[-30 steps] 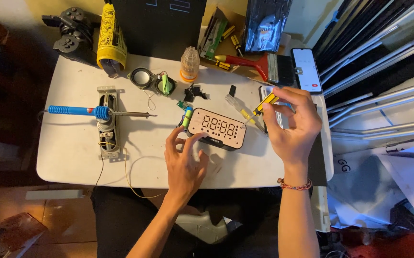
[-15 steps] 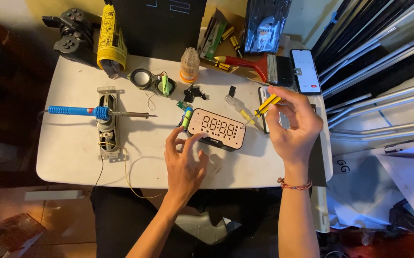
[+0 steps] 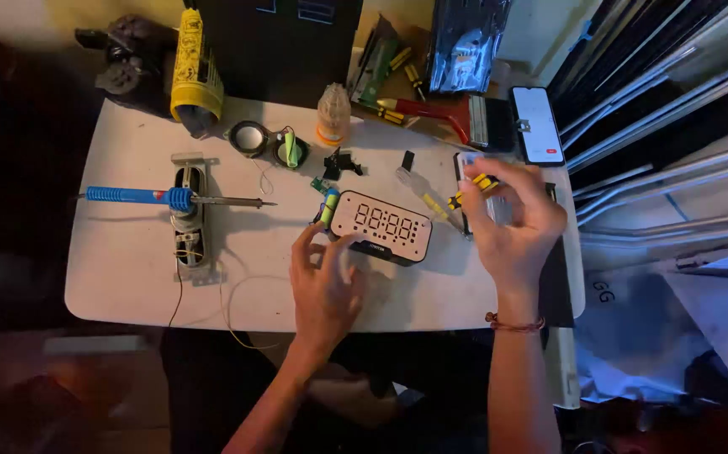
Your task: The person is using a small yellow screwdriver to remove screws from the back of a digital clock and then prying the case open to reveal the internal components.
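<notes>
At the frame's centre, your left hand (image 3: pixel 323 282) rests open-fingered against the clock (image 3: pixel 381 227) while your right hand (image 3: pixel 511 223) pinches a yellow-and-black screwdriver (image 3: pixel 475 189) over the desk (image 3: pixel 128 277).

Table (image 3: pixel 128 286): digital clock (image 3: pixel 382 227) at centre, left hand (image 3: pixel 323 282) touching its near edge. Right of the clock, right hand (image 3: pixel 511 223) holding screwdriver (image 3: pixel 471 189). Soldering iron (image 3: pixel 170 198) lies across its stand (image 3: pixel 187 220), left. Phone (image 3: pixel 536 124) behind, right.

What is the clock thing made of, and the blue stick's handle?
The clock looks like smooth plastic with a slightly shiny front showing digit outlines. The blue handle of the soldering iron looks like matte plastic or rubber; its tip looks like bare grey metal.
</notes>
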